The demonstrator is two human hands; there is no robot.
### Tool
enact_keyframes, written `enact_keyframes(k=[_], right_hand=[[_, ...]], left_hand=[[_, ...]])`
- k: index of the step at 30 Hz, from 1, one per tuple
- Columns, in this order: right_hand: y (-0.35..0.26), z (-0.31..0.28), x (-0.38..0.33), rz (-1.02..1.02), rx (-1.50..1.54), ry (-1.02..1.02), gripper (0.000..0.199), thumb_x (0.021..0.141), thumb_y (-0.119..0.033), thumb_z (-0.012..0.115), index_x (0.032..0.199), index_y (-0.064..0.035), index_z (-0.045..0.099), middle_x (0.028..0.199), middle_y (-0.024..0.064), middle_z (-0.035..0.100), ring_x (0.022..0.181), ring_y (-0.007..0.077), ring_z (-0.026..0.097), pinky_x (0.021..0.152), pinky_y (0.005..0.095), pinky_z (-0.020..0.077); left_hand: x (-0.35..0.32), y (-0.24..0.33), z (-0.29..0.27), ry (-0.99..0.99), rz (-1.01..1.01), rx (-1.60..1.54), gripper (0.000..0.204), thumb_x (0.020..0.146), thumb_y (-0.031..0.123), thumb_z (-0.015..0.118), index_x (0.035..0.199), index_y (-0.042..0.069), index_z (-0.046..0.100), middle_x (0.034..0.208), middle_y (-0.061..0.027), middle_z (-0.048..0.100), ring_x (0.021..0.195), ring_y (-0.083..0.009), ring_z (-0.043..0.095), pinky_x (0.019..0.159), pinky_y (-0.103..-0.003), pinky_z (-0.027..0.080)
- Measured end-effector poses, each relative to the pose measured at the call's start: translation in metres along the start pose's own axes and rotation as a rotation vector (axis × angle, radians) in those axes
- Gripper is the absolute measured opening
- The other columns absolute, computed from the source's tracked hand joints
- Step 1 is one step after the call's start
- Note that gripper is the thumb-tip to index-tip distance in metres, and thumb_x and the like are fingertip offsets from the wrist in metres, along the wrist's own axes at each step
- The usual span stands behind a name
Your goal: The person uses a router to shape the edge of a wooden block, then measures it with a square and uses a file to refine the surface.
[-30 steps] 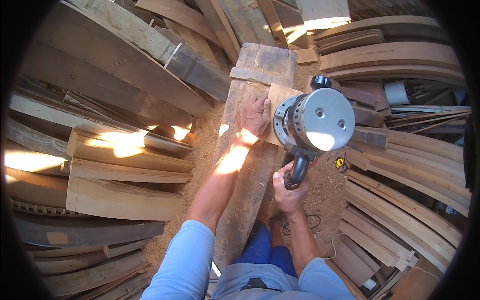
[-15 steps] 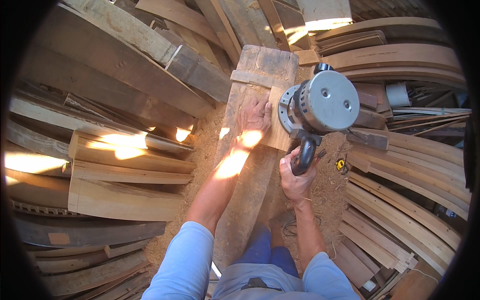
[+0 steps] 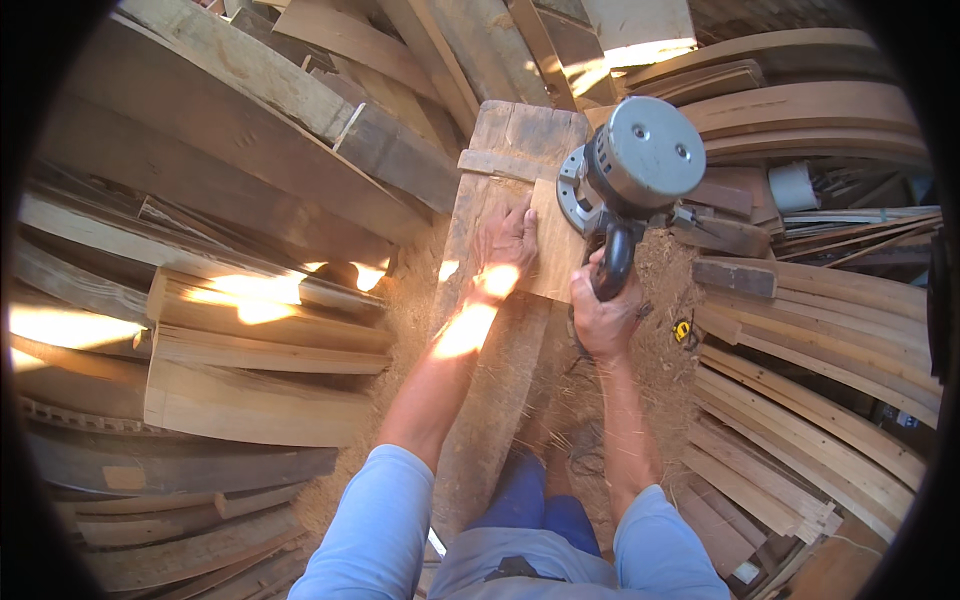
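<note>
In my right hand is the black handle of a router with a silver-grey motor housing. Its round base sits over the right edge of a light wooden board, partly overhanging it. The bit is hidden beneath the base. My left hand lies palm down on the worn wooden bench, fingers stretched forward, its thumb side against the board's left edge. A wooden cleat crosses the bench just beyond the board. Fine wood chips show around my right forearm.
Curved boards are stacked at the right, others at the left. Sawdust covers the floor around the bench. A yellow tape measure lies on the right, and a white cylinder stands among the wood farther back.
My right hand and the router have moved away from me along the board's right edge. My left hand stays beside the board. More flying chips show near my right forearm.
</note>
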State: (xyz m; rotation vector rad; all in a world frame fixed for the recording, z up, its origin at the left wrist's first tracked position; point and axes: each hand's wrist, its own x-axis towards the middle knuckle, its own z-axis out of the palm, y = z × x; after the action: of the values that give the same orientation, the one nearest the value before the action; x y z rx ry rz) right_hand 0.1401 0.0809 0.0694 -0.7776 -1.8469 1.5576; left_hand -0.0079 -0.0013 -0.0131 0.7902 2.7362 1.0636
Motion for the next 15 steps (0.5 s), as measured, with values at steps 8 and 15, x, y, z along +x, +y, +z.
enact_keyframes(k=[8, 15], right_hand=[[-0.022, -0.031, 0.037, 0.116, 0.384, 0.107, 0.032, 0.091, 0.0, 0.061, 0.122, 0.0015, 0.055, 0.077, 0.0024, 0.06, 0.059, 0.0078, 0.055, 0.054, 0.0255, 0.0486], [-0.01, -0.106, 0.01, 0.399, 0.706, 0.272, 0.036, 0.091, -0.008, 0.063, 0.127, -0.0069, 0.054, 0.073, -0.0008, 0.052, 0.062, 0.0094, 0.052, 0.06, 0.0301, 0.0501]], left_hand=[[0.0, -0.002, 0.005, -0.005, -0.014, 0.021, 0.035, 0.104, 0.038, 0.049, 0.13, 0.022, 0.067, 0.093, -0.0148, 0.06, 0.09, -0.0364, 0.062, 0.078, -0.049, 0.05], [0.0, 0.0, 0.002, -0.039, -0.036, 0.122, 0.037, 0.105, 0.036, 0.046, 0.135, 0.022, 0.063, 0.1, -0.0174, 0.062, 0.095, -0.0391, 0.062, 0.083, -0.051, 0.05]])
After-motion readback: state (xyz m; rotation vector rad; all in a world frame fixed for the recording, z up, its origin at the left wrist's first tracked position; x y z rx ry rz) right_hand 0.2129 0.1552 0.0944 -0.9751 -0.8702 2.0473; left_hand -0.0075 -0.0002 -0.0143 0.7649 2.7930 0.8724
